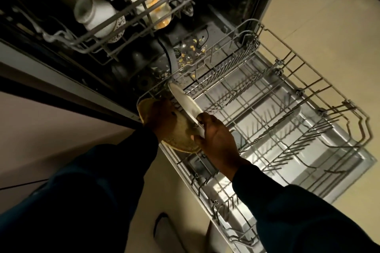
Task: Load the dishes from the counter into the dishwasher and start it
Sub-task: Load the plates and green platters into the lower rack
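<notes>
Right grip [213,137] pinching lower rim of white round ceramic plate [186,102], tilted on edge over grey wire lower rack [277,113]. Left grip [162,119] clasping speckled tan round plate [178,141], just beside.

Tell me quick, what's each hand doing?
Left hand: holding the tan plate.
Right hand: holding the white plate by its edge.

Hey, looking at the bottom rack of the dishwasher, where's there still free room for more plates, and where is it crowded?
The lower rack is bare across its middle and right tine rows, out to the curved wire handle. It is crowded only at the near-left corner, where the right hand holds the white plate and the left hand holds a tan plate. The upper rack is packed with cups.
</notes>
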